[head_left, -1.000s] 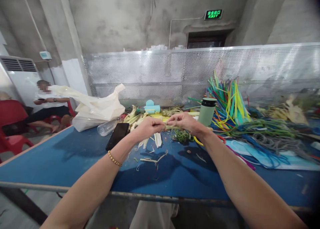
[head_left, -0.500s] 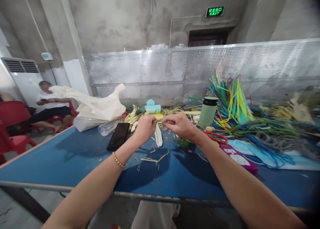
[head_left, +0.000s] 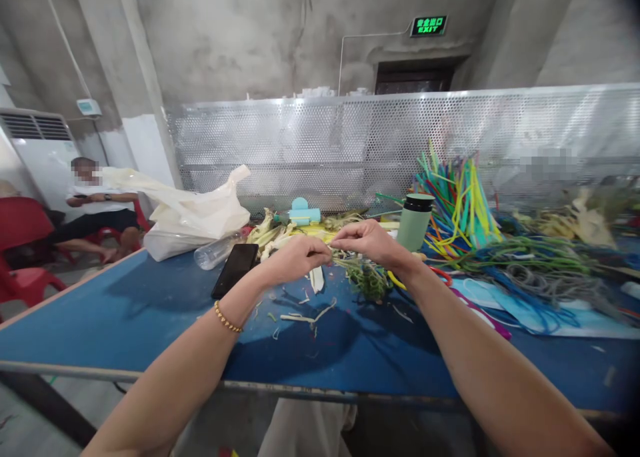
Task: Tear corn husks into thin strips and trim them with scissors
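My left hand (head_left: 296, 258) hovers over the middle of the table with its fingers pinched together. Facing it, my right hand (head_left: 369, 242) is also closed in a pinch, and the fingertips of the two hands almost meet. Whatever lies between them is too small to make out. Below the hands is a pale flat strip of husk (head_left: 317, 279), partly covered by my left hand. A bunch of green leafy sprigs (head_left: 369, 280) lies under my right hand. Thin pale shreds (head_left: 299, 318) are scattered nearer to me on the blue table (head_left: 165, 324).
Left of my hands lie a black phone (head_left: 235, 270), a clear plastic bottle (head_left: 213, 254) and a white plastic bag (head_left: 195, 214). A green tumbler (head_left: 415, 224), coloured strips (head_left: 465, 204), tangled cords (head_left: 540, 264) and blue face masks (head_left: 545, 310) are on the right. A person (head_left: 100, 204) sits at far left.
My left hand has moved right and slightly down, bringing the fingertips closer together. My right hand has tilted flatter, and more of the green sprigs shows beneath it.
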Action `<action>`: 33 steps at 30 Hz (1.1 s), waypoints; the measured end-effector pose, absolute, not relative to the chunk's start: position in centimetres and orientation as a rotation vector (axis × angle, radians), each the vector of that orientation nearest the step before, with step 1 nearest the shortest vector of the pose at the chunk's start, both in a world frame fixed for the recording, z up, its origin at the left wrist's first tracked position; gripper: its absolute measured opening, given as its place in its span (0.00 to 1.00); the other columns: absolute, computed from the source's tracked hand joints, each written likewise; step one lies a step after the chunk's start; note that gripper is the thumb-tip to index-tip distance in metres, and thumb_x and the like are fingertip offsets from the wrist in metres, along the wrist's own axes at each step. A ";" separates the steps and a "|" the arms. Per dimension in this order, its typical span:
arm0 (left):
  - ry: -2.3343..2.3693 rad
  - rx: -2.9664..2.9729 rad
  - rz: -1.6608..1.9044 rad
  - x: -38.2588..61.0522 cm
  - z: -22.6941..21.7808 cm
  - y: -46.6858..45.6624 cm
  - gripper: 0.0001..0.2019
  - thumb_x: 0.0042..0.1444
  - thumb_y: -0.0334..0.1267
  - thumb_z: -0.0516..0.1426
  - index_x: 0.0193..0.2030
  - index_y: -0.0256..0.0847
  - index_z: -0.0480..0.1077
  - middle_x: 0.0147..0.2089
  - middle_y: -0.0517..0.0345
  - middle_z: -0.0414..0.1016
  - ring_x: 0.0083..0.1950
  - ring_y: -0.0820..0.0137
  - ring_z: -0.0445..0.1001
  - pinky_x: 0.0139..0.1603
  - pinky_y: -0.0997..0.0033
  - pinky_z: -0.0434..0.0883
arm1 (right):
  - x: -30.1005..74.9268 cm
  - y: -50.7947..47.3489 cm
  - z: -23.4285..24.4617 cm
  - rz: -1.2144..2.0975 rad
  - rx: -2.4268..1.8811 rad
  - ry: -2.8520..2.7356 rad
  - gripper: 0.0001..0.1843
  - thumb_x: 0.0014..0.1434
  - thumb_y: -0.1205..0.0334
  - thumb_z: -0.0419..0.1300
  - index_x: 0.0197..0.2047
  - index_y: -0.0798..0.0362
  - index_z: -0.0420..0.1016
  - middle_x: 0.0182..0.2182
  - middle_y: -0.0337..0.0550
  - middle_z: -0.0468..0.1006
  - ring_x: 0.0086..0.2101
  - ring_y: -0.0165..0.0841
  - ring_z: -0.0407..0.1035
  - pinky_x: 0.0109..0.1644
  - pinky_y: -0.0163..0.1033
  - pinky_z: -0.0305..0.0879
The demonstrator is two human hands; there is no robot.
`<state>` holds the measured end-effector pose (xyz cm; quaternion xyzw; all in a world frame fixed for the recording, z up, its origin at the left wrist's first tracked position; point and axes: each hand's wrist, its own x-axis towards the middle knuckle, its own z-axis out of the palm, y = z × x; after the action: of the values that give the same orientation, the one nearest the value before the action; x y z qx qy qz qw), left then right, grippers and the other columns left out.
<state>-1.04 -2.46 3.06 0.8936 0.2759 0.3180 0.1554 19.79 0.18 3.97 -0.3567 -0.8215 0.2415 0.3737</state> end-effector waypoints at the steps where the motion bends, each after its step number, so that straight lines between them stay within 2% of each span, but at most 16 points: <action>1: 0.756 2.495 0.922 -1.2 3.1 -2.4 0.10 0.57 0.34 0.53 0.31 0.36 0.75 0.26 0.59 0.71 0.27 0.76 0.63 0.30 0.75 0.59 | 19.8 0.2 3.9 0.684 -0.902 -2.069 0.16 0.49 0.51 0.66 0.30 0.57 0.81 0.19 0.36 0.67 0.21 0.24 0.52 0.25 0.34 0.45; 3: 0.700 2.359 0.971 -1.2 3.0 -2.2 0.10 0.57 0.36 0.54 0.31 0.35 0.75 0.25 0.60 0.68 0.27 0.77 0.61 0.29 0.75 0.58 | 19.7 0.3 3.8 0.794 -0.884 -1.998 0.17 0.47 0.50 0.67 0.29 0.57 0.80 0.19 0.37 0.68 0.21 0.24 0.53 0.25 0.34 0.47; 5: 0.680 2.197 1.073 -1.2 2.6 -1.7 0.10 0.56 0.38 0.56 0.31 0.35 0.75 0.24 0.61 0.66 0.26 0.77 0.60 0.28 0.75 0.57 | 19.4 0.3 3.6 0.836 -0.880 -1.945 0.18 0.45 0.49 0.68 0.28 0.57 0.78 0.17 0.34 0.64 0.20 0.23 0.50 0.24 0.34 0.46; 9: 0.792 1.950 1.331 -0.9 1.8 -0.6 0.11 0.55 0.40 0.56 0.30 0.34 0.74 0.22 0.62 0.64 0.22 0.78 0.56 0.24 0.75 0.53 | 18.3 0.3 3.0 0.779 -0.910 -1.920 0.17 0.47 0.49 0.66 0.28 0.57 0.77 0.16 0.32 0.60 0.20 0.23 0.48 0.24 0.34 0.45; 11: 0.931 2.001 1.430 -0.8 1.6 -0.3 0.10 0.55 0.38 0.55 0.29 0.34 0.74 0.22 0.61 0.66 0.23 0.77 0.58 0.25 0.75 0.55 | 17.7 0.2 2.7 0.662 -0.923 -1.974 0.15 0.50 0.52 0.64 0.27 0.57 0.77 0.16 0.33 0.61 0.20 0.24 0.50 0.25 0.34 0.46; 15: 1.277 2.265 1.501 -0.6 1.6 -0.5 0.10 0.56 0.32 0.53 0.27 0.35 0.73 0.26 0.58 0.72 0.30 0.73 0.66 0.33 0.73 0.61 | 16.9 -0.4 2.5 0.173 -0.897 -2.183 0.11 0.56 0.60 0.59 0.27 0.56 0.77 0.18 0.36 0.66 0.22 0.26 0.55 0.28 0.35 0.48; 18: 1.455 2.519 1.453 -0.4 1.5 -0.8 0.12 0.58 0.31 0.51 0.28 0.35 0.72 0.29 0.53 0.73 0.35 0.69 0.69 0.38 0.71 0.63 | 17.0 -1.0 2.8 -0.085 -0.864 -2.252 0.12 0.59 0.62 0.56 0.29 0.55 0.78 0.21 0.39 0.72 0.23 0.28 0.61 0.30 0.35 0.50; 21: 1.590 2.747 1.335 -0.4 1.3 -1.2 0.13 0.61 0.31 0.48 0.32 0.35 0.72 0.34 0.49 0.73 0.38 0.67 0.71 0.39 0.69 0.64 | 17.2 -1.3 3.2 -0.208 -0.913 -2.278 0.13 0.61 0.62 0.54 0.32 0.55 0.78 0.23 0.42 0.75 0.24 0.29 0.64 0.31 0.35 0.50; 26: 1.701 3.027 0.841 -0.2 1.1 -1.5 0.13 0.59 0.26 0.47 0.39 0.32 0.72 0.38 0.43 0.72 0.37 0.64 0.73 0.38 0.66 0.66 | 17.3 -1.4 3.5 -0.361 -1.008 -2.325 0.14 0.61 0.62 0.53 0.34 0.55 0.79 0.26 0.47 0.78 0.27 0.32 0.67 0.33 0.36 0.51; 29: 1.514 3.183 0.632 0.0 1.2 -1.9 0.13 0.57 0.25 0.47 0.38 0.31 0.73 0.38 0.42 0.73 0.38 0.63 0.73 0.40 0.65 0.67 | 17.7 -1.0 3.6 -0.258 -1.003 -2.309 0.12 0.59 0.64 0.55 0.33 0.55 0.80 0.25 0.45 0.77 0.27 0.31 0.66 0.33 0.36 0.52; 33: 1.115 3.107 0.759 0.2 2.0 -2.9 0.13 0.60 0.30 0.49 0.32 0.35 0.74 0.33 0.50 0.73 0.35 0.68 0.71 0.39 0.69 0.65 | 19.3 -0.1 3.8 0.289 -0.925 -2.252 0.12 0.55 0.57 0.60 0.30 0.57 0.79 0.19 0.37 0.69 0.22 0.26 0.58 0.28 0.34 0.50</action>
<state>0.20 -2.87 2.03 0.9104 0.3266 0.2223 -0.1225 19.34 -0.06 3.83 -0.3551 -0.8644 0.1108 0.3383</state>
